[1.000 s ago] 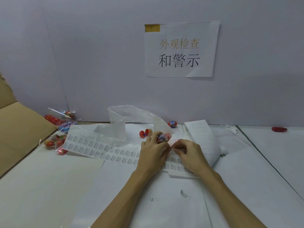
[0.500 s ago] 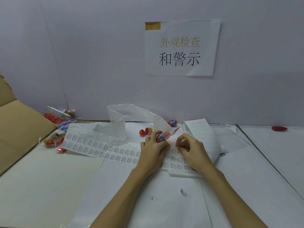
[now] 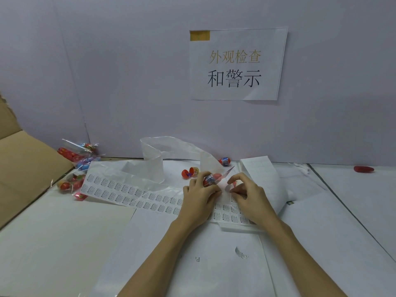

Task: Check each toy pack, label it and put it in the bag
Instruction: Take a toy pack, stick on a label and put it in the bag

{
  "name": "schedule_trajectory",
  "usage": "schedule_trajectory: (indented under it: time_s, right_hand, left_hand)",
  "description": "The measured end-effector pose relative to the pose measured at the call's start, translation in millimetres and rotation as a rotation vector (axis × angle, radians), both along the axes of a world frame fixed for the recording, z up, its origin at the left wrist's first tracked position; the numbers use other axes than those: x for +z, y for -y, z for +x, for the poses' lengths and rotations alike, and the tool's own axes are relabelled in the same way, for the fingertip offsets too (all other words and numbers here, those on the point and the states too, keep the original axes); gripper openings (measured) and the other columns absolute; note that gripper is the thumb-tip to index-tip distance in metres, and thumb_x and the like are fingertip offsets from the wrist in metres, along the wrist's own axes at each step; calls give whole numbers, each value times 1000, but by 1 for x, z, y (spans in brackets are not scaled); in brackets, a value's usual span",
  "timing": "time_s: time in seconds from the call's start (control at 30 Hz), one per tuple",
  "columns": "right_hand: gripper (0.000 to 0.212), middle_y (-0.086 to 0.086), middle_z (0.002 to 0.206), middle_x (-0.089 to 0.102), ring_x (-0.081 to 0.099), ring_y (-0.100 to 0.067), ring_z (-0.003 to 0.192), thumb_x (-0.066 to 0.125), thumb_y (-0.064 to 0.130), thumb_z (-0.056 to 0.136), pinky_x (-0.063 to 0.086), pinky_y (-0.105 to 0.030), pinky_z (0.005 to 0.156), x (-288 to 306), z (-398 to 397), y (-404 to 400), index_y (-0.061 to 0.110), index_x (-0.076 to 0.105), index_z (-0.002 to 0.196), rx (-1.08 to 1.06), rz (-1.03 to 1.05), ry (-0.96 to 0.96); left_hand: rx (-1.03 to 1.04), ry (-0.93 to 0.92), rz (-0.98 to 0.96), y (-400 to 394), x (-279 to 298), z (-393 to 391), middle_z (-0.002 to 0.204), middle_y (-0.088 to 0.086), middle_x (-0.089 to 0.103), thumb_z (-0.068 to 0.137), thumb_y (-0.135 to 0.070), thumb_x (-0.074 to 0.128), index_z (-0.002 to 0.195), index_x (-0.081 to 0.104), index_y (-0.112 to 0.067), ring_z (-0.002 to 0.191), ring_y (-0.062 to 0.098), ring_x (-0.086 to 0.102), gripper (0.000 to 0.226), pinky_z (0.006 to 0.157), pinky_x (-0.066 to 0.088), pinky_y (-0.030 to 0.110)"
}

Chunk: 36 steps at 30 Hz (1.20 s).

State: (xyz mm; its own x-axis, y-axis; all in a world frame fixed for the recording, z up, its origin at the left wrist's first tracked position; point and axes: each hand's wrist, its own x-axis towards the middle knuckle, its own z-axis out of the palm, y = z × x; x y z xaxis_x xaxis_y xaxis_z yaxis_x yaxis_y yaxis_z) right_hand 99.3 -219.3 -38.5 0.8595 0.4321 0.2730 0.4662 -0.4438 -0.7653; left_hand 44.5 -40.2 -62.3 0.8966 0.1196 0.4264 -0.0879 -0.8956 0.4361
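My left hand [image 3: 200, 195] grips a clear toy pack [image 3: 214, 177] with red and blue toys inside, just above the long label sheet [image 3: 132, 192]. My right hand [image 3: 246, 192] pinches the pack's right side with thumb and forefinger; whether a label is under the fingers is hidden. A translucent plastic bag [image 3: 154, 159] stands open behind the sheet. More toy packs [image 3: 80, 159] lie piled at the far left.
A loose red egg toy [image 3: 189, 173] and another egg toy [image 3: 224, 161] lie behind my hands. A roll of backing paper [image 3: 260, 174] curls to the right. Brown cardboard [image 3: 23, 168] lies left. A red object [image 3: 363, 169] lies far right. A paper sign [image 3: 236, 64] hangs on the wall.
Both hands lifted the pack slightly off the label sheet. My right hand came up from the sheet and now pinches at the pack's right side.
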Motion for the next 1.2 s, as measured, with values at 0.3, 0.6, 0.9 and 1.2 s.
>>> schedule_trajectory:
  time_s: [0.3,0.6,0.9,1.2]
  right_hand:
    - [7,7,92,75,70,-4,86,76,17,94,53,-9,74,1,1,-2,21,69,95,-56,41,-6]
    - [6,-4,91,79,75,-18,85,76,11,93,60,-23,78,11,4,-1,15,78,98,-86,711,-377]
    - [10,1,90,76,74,-19,87,74,7,94,61,-26,79,19,-15,-12,13,71,103,34,599,-134]
    - [13,2,97,73,73,-18,90,72,12,96,63,-36,88,17,-18,-15,14,67,108,-19,401,-31]
  left_hand:
    - [0,5,-44,1,4,-3,154,-1,39,103,-35,62,111,75,-26,136,25,39,18,100,33,40]
    - [-1,321,-680,-2,26,-10,123,2,61,103,-3,59,124,71,-27,108,7,64,34,92,55,25]
    - [-208,138,-1073,7,42,-18,116,4,73,93,-4,74,127,69,-21,94,28,77,38,70,64,34]
    - [-254,92,-1058,10,38,-18,120,5,72,96,10,58,131,67,-16,98,29,76,44,76,64,35]
